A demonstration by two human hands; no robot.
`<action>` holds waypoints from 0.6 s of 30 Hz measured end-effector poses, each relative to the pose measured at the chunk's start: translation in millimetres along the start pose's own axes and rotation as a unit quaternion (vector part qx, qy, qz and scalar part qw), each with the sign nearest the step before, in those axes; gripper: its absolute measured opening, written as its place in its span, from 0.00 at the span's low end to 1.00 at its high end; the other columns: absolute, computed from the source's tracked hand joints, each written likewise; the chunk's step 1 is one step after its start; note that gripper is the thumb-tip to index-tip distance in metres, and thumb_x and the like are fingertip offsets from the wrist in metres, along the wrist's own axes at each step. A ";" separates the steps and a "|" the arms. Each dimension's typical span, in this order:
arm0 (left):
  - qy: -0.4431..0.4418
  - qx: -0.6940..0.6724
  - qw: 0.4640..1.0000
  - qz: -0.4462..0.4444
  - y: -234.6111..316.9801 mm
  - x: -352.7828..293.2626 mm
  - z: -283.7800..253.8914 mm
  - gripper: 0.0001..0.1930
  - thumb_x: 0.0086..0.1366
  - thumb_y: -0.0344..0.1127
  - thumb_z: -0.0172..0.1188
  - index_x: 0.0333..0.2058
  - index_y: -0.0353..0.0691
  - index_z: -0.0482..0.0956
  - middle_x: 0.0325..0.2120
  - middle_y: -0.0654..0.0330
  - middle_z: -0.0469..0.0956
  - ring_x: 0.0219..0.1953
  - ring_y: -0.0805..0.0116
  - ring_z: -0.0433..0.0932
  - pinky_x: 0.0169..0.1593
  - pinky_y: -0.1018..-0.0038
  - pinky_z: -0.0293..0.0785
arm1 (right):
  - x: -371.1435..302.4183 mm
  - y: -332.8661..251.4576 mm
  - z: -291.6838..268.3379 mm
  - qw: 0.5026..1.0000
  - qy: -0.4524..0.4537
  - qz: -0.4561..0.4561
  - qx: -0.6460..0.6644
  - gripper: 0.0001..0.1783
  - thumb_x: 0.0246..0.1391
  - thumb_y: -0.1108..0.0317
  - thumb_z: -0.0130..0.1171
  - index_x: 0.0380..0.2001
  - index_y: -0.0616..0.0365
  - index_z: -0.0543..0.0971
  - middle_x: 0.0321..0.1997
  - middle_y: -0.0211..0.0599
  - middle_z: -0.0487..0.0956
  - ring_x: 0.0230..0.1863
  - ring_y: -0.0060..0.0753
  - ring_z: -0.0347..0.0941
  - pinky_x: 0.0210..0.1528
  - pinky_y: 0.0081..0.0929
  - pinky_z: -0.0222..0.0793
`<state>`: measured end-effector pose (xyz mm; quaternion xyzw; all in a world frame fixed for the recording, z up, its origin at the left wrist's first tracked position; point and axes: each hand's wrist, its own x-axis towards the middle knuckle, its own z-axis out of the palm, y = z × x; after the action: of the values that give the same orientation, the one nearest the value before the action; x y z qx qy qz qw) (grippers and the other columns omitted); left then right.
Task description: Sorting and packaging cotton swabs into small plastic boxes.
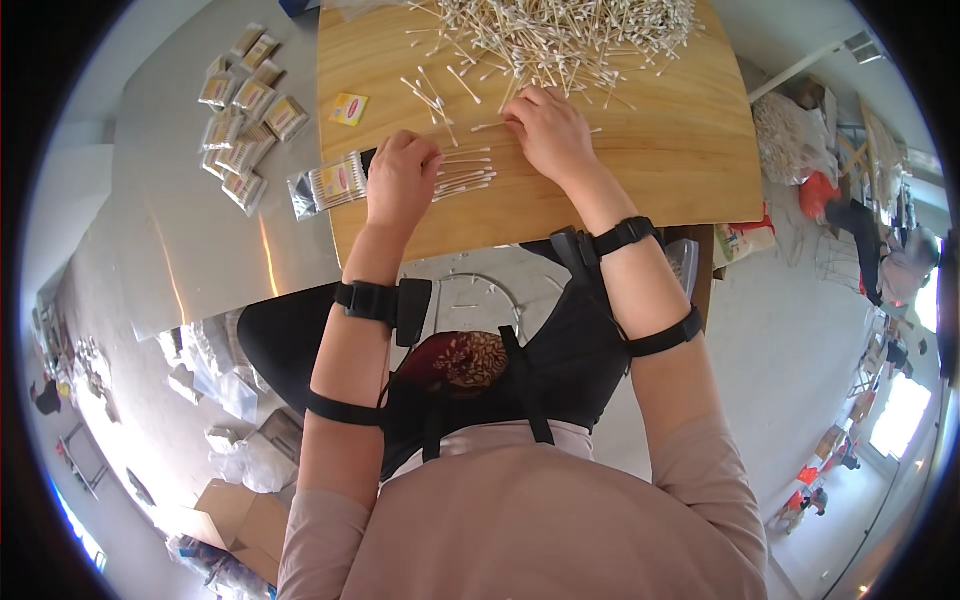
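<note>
My left hand [402, 178] is closed, its fingers curled down over the left ends of a loose row of cotton swabs [468, 178] on the wooden board. Under and beside that hand lies a clear flat packet of swabs [336, 184] with a yellow label, reaching past the board's left edge. My right hand [550, 132] pinches a cotton swab [486, 127] whose white tip sticks out to the left of the fingertips. A big heap of cotton swabs [570, 35] lies just beyond the right hand. Several strays [428, 98] lie between the hands and the heap.
A small yellow card [349, 109] lies on the board [690, 170]. Filled swab packets [245, 120] are piled on the metal table [160, 200] at the left. Below stand an open cardboard box [240, 525] and plastic bags [250, 465]. Another person [900, 265] is far right.
</note>
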<state>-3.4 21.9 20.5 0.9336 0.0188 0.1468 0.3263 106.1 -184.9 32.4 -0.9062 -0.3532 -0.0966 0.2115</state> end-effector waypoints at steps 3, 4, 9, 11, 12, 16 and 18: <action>-0.002 0.010 1.000 0.005 0.2 -5.4 -5.7 0.04 0.56 0.30 0.66 0.31 0.39 0.81 0.30 0.59 0.77 0.36 0.57 0.77 0.40 0.64 0.73 | -1.0 -6.6 -0.7 1.000 -0.008 -0.013 0.001 0.06 0.46 0.73 0.63 0.29 0.49 0.80 0.34 0.29 0.77 0.41 0.37 0.75 0.41 0.34 0.74; -0.002 0.010 1.000 0.005 0.3 -6.4 -6.3 0.04 0.56 0.30 0.66 0.31 0.39 0.81 0.30 0.59 0.77 0.36 0.57 0.77 0.40 0.64 0.73 | -2.3 -8.3 -1.1 1.000 -0.018 -0.018 -0.005 0.06 0.46 0.73 0.63 0.29 0.49 0.80 0.33 0.29 0.77 0.41 0.37 0.75 0.41 0.34 0.74; -0.003 -0.016 0.999 -0.043 -0.9 -1.7 -4.4 0.05 0.58 0.30 0.63 0.35 0.41 0.83 0.32 0.58 0.77 0.37 0.57 0.77 0.41 0.64 0.74 | -7.4 -26.0 1.7 0.999 -0.032 -0.024 0.029 0.03 0.47 0.71 0.62 0.28 0.50 0.80 0.31 0.29 0.77 0.40 0.38 0.75 0.41 0.35 0.74; 0.006 -0.001 1.000 -0.025 -1.3 6.1 -3.5 0.07 0.58 0.29 0.63 0.36 0.43 0.83 0.34 0.58 0.77 0.40 0.58 0.77 0.43 0.63 0.74 | -6.4 -32.2 2.2 0.998 -0.048 -0.025 0.032 0.02 0.47 0.70 0.62 0.27 0.50 0.80 0.31 0.30 0.77 0.40 0.39 0.75 0.41 0.35 0.73; 0.015 0.014 1.000 -0.006 -2.1 10.3 -3.0 0.08 0.58 0.28 0.63 0.37 0.44 0.84 0.37 0.59 0.78 0.42 0.58 0.77 0.45 0.63 0.74 | -5.9 -34.7 2.6 0.997 -0.057 -0.004 0.047 0.01 0.48 0.70 0.62 0.27 0.51 0.81 0.31 0.30 0.77 0.40 0.39 0.75 0.41 0.35 0.73; 0.020 0.085 0.994 0.066 -6.9 31.8 -1.3 0.10 0.58 0.28 0.60 0.38 0.49 0.84 0.42 0.59 0.76 0.48 0.56 0.75 0.51 0.61 0.71 | -4.2 -34.6 -0.6 0.994 -0.060 0.028 0.083 0.02 0.50 0.69 0.62 0.28 0.52 0.82 0.32 0.31 0.78 0.41 0.40 0.75 0.42 0.37 0.73; -0.016 0.120 0.987 0.110 -10.4 40.6 -1.5 0.09 0.58 0.29 0.61 0.37 0.49 0.84 0.45 0.61 0.76 0.51 0.57 0.73 0.53 0.61 0.71 | -4.8 -31.9 -0.2 0.994 -0.060 0.043 0.077 0.02 0.50 0.68 0.62 0.28 0.52 0.82 0.32 0.31 0.78 0.40 0.40 0.75 0.41 0.37 0.73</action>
<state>35.6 36.3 25.8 0.9646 -0.0712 0.1638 0.1940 80.9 -166.8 41.1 -0.9060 -0.3320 -0.0050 0.2626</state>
